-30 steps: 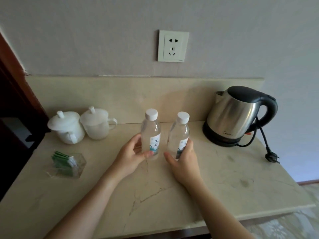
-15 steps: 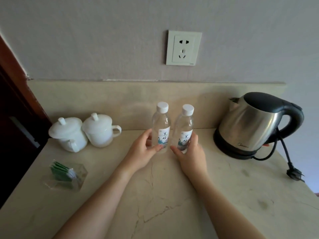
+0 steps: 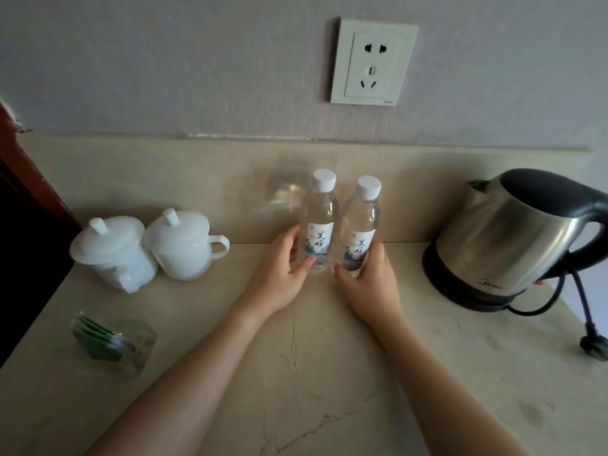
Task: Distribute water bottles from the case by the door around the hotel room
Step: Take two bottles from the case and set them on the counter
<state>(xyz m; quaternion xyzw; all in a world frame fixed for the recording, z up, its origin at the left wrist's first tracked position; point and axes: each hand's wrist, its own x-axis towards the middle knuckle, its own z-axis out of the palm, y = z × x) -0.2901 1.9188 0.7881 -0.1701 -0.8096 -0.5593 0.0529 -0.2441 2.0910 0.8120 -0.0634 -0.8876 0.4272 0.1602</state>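
Two clear water bottles with white caps and white labels stand upright, side by side, near the back of the beige marble counter [image 3: 329, 373]. My left hand [image 3: 279, 274] is wrapped around the base of the left bottle [image 3: 318, 222]. The right bottle [image 3: 362, 228] is gripped low by my right hand [image 3: 368, 284]. Both bottles rest on the counter, close to the backsplash. The case by the door is out of view.
Two white lidded cups [image 3: 148, 251] stand at the left. A clear holder with green tea packets [image 3: 108, 340] sits at the front left. A steel electric kettle [image 3: 513, 238] with its cord and plug [image 3: 592, 343] is at the right. A wall socket [image 3: 371, 60] is above.
Both hands have slid the two bottles back toward the backsplash and closer together. The view has moved nearer the counter.
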